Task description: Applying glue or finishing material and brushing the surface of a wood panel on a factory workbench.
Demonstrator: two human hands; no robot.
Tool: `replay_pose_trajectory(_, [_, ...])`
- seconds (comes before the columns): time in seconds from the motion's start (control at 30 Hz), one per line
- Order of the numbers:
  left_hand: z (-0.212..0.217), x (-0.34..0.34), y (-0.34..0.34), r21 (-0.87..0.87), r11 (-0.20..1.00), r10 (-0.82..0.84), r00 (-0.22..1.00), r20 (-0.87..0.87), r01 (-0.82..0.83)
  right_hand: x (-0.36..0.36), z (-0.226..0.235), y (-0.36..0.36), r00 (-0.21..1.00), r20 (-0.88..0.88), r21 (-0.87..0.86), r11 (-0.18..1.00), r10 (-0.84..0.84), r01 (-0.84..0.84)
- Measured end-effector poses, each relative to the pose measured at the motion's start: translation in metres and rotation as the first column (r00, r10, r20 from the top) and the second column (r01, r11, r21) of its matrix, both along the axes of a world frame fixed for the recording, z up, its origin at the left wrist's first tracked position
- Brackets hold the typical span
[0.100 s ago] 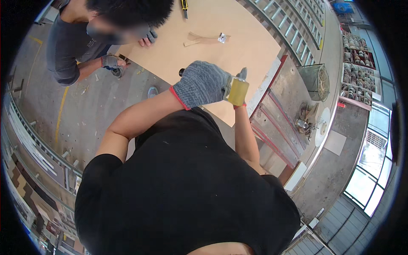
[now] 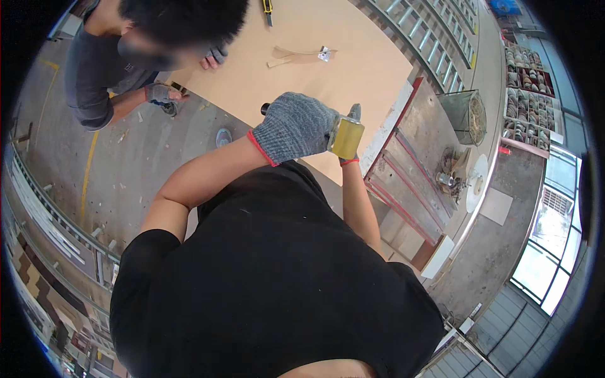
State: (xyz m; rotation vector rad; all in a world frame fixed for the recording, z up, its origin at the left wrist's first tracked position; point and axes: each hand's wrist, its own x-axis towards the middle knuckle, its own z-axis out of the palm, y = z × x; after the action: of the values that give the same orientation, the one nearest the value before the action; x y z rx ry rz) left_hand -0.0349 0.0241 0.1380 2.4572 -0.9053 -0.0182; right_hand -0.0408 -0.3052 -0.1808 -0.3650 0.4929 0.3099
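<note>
Though edge-close, hands (image 2: 299, 126) near open board (image 2: 368, 72)

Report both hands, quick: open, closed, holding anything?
Left hand: closed, holding a yellow-headed mallet.
Right hand: mostly hidden behind the mallet; cannot tell if open or closed.

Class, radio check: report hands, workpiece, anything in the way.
Left hand closed on yellow block. Right hand mostly hidden behind it. Utility knife and strips lie farther off on board.
</note>
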Motion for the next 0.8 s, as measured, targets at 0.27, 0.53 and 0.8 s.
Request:
replay_pose_trajectory(0.27, [-0.008, -0.011, -0.012, 0.001, 0.998, -0.062, 0.998, -0.009, 0.062, 0.041, 0.201, 0.123, 0.773, 0.634, -0.516, 0.766, 0.039, 0.384])
replay_pose_trajectory(0.53, [-0.006, -0.011, -0.02, 0.075, 0.991, -0.107, 0.994, -0.023, 0.108, 0.005, 0.293, 0.16, 0.734, 0.678, -0.334, 0.908, 0.045, 0.253])
replay_pose_trajectory(0.8, [-0.012, -0.023, -0.022, 0.061, 0.991, -0.114, 0.99, -0.084, 0.119, 0.001, 0.302, 0.164, 0.826, 0.207, -0.926, -0.167, 0.525, 0.338])
